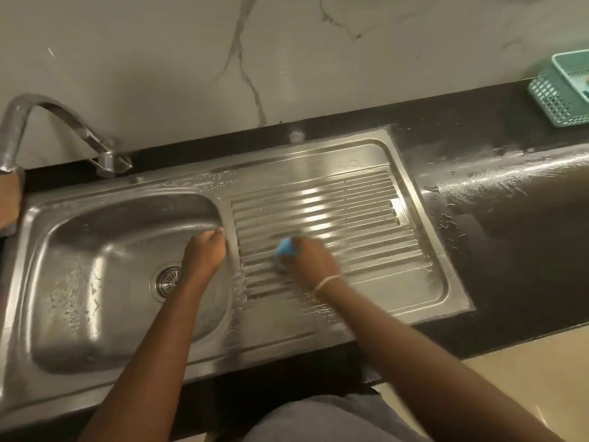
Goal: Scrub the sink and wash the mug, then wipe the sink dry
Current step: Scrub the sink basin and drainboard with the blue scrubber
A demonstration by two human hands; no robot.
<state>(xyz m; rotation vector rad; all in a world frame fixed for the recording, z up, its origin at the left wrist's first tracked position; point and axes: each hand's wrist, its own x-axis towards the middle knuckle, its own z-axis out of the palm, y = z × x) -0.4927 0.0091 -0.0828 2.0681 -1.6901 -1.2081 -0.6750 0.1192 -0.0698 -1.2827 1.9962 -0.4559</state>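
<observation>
Looking down on the steel sink (95, 346), we take its basin as our landmark. Just right of the basin, on the ribbed draining board (350, 218), our right hand (314, 261) curls over a blue scrubber (284, 255) and presses it onto the ribs; the fingers are blurred, the grip itself clear enough. A pale band (326, 283) circles that wrist. Our left hand (205, 250) sits at the basin's right rim, fingers curled under; whether they grip the rim or merely rest against it we cannot tell. It holds no separate item.

Inside the basin, the drain strainer (165, 279) lies partly behind the left forearm. Water beads and suds show on the basin floor and along the strip behind the basin. The tap (47, 122) arches over the basin's far left corner. Well to the right of the basin, past the draining board, the black desk (510, 266) carries wet streaks and droplets. Farther right still, at the picture's edge, stands a teal plastic basket (561, 97). No mug is in view.
</observation>
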